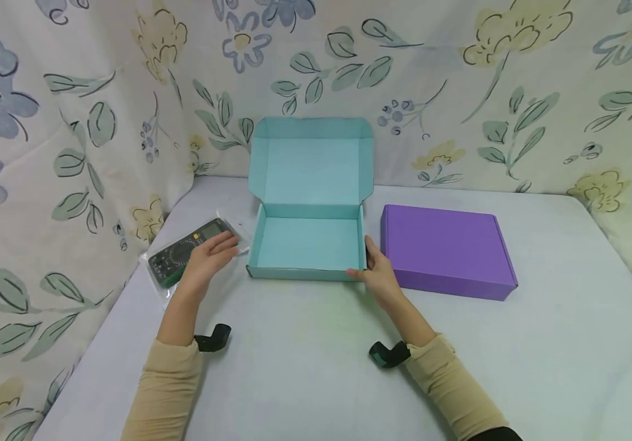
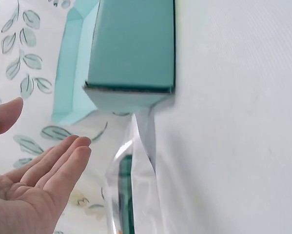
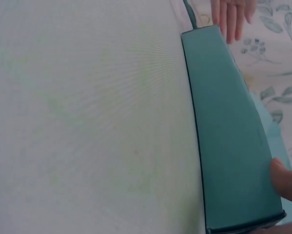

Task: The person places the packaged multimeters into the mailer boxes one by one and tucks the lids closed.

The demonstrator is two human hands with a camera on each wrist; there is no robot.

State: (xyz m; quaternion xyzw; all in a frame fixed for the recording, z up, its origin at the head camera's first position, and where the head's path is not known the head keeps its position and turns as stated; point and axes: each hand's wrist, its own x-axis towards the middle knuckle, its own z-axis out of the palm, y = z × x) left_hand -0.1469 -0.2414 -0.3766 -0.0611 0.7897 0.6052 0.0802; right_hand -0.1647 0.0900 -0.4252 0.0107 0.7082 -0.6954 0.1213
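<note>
An empty teal box point(image 1: 310, 244) stands with its lid raised at the centre of the table. My right hand point(image 1: 378, 275) grips its front right corner, thumb on the front wall and fingers along the side; the right wrist view shows the thumb point(image 3: 286, 181) on the box edge. My left hand point(image 1: 209, 260), fingers straight and holding nothing, hovers above a multimeter point(image 1: 175, 256) in a clear plastic bag, left of the box. In the left wrist view the palm of the left hand point(image 2: 38, 185) is beside the bag point(image 2: 146, 195), apart from the box point(image 2: 131, 44).
A closed purple box point(image 1: 448, 251) lies right of the teal one, a narrow gap between them. White cloth point(image 1: 305, 367) covers the table. A flowered curtain point(image 1: 426, 79) hangs behind and at the left.
</note>
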